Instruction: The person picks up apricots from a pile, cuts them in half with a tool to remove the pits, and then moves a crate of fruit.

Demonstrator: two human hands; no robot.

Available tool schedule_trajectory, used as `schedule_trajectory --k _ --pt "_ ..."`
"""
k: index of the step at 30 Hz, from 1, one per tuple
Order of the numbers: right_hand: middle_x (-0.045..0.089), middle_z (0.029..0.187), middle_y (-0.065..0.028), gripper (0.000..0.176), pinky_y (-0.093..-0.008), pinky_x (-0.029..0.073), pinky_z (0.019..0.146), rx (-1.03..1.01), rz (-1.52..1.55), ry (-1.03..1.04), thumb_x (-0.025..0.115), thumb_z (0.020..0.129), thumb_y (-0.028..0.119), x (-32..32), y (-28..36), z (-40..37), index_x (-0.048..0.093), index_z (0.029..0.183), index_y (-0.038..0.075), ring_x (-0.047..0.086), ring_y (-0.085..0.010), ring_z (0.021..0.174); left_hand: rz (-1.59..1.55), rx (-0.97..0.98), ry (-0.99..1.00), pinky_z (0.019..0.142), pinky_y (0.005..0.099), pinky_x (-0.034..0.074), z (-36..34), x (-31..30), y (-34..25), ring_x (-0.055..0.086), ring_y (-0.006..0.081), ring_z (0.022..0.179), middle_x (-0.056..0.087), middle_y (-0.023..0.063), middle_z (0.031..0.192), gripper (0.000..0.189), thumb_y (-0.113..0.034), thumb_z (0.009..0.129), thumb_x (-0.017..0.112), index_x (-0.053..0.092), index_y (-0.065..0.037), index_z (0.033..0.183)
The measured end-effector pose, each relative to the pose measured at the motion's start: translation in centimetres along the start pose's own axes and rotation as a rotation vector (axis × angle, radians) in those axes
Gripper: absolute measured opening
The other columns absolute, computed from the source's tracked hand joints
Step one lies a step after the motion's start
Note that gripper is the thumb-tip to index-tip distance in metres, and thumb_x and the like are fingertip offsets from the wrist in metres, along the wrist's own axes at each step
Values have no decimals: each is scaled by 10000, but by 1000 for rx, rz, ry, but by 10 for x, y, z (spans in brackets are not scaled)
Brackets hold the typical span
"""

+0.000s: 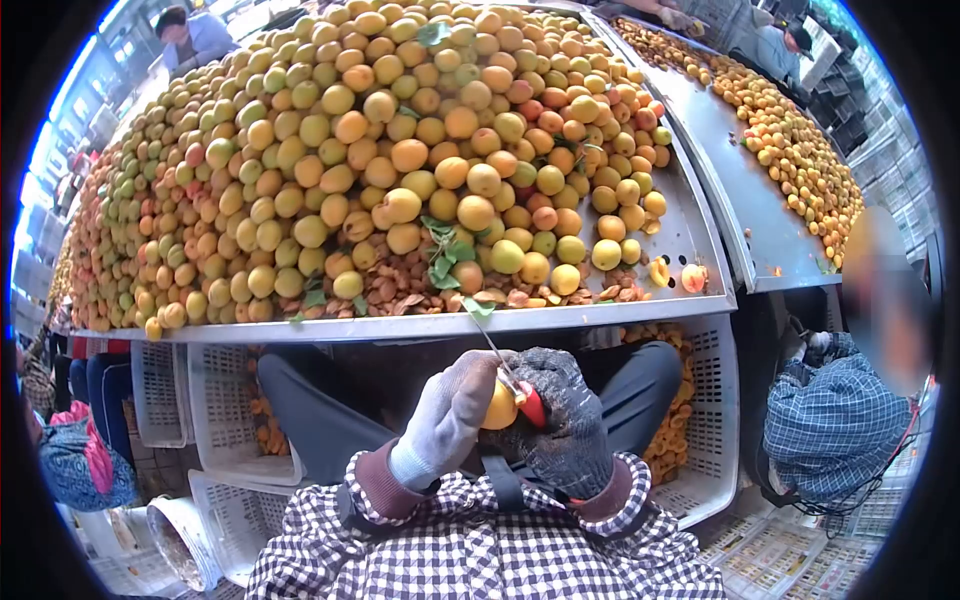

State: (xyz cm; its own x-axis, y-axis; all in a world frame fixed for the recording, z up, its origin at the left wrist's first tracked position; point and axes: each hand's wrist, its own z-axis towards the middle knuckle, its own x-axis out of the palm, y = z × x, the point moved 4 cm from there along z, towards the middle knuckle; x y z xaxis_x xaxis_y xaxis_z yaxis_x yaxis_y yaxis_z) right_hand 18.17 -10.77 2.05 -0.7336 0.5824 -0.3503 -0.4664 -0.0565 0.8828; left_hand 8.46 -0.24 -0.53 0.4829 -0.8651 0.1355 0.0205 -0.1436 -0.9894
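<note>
My left hand (450, 415), in a pale grey glove, is closed around a yellow apricot (499, 408) in front of my lap. In a dark grey glove, my right hand (560, 420) grips a knife (533, 404) by its red handle. The thin blade points up and away, crossing close beside the apricot. Both hands are together just below the metal table edge (420, 328). Beyond that edge rises a large heap of apricots (400, 160), with brown pits (390, 290) and green leaves (445, 255) at its front.
White plastic crates with apricot pieces stand at both sides of my legs, one left (225, 420) and one right (712, 420). A white bucket (180, 545) stands at lower left. A second metal table (735, 190) holds more apricots. A person in a checked shirt (835, 425) sits at right.
</note>
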Motion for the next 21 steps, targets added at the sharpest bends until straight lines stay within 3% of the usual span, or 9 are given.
schedule_trajectory --k 3,4,5,7,9,11,12,17,21 --pt "595 1053 -152 498 -352 509 818 -20 -104 17 756 637 -15 8 14 -2 584 1104 3 614 -297 968 38 -41 -127 710 229 466 -6 -11 -4 580 89 773 629 55 858 564 -482 992 371 602 30 1039" --pt "599 1027 -138 462 -334 514 792 -16 -125 22 760 687 5 10 19 -2 574 1110 5 622 -258 937 -93 15 -178 635 206 470 -5 -16 2 580 78 680 630 35 792 536 -468 990 397 628 16 988" --pt "599 1027 -138 462 -334 514 792 -27 -117 34 760 687 5 11 22 -5 574 1110 5 622 -258 937 -261 -113 -160 583 198 467 -10 -25 4 581 78 649 638 42 797 524 -471 982 418 622 10 1032" --pt "594 986 -94 358 -269 501 742 435 442 55 712 815 51 14 10 -21 552 1133 10 592 -128 897 -469 -183 -246 535 182 447 -15 -35 12 574 78 625 648 50 834 553 -499 966 433 605 13 1087" --pt "584 938 -53 280 -216 473 707 419 730 23 625 900 63 23 10 -21 533 1160 18 539 -42 861 -509 -159 -278 562 188 445 -19 -39 15 588 86 677 650 68 894 550 -482 972 428 585 20 1132" --pt "591 935 -29 270 -235 471 708 570 769 219 612 906 57 35 0 -27 523 1157 11 545 -64 824 -489 -75 -267 618 195 451 -21 -39 6 590 85 759 643 80 943 499 -424 986 411 584 18 1140" --pt "611 930 -58 301 -272 481 707 395 517 284 625 907 107 36 10 -17 505 1167 15 578 -111 791 -538 -72 -227 660 205 453 -23 -41 9 582 93 807 639 84 946 450 -365 992 391 588 17 1125" --pt "627 901 -172 339 -320 489 679 487 382 229 659 886 193 58 -2 -31 503 1132 20 647 -217 773 -426 -64 -306 711 252 480 -28 -47 20 587 140 754 619 97 875 517 -415 961 427 596 63 1064" --pt "629 718 -177 275 -377 490 549 287 43 199 662 870 161 63 7 -20 517 1056 19 646 -347 632 -446 -113 -352 637 257 500 -28 -49 20 594 133 710 627 105 806 607 -536 943 449 614 46 992"
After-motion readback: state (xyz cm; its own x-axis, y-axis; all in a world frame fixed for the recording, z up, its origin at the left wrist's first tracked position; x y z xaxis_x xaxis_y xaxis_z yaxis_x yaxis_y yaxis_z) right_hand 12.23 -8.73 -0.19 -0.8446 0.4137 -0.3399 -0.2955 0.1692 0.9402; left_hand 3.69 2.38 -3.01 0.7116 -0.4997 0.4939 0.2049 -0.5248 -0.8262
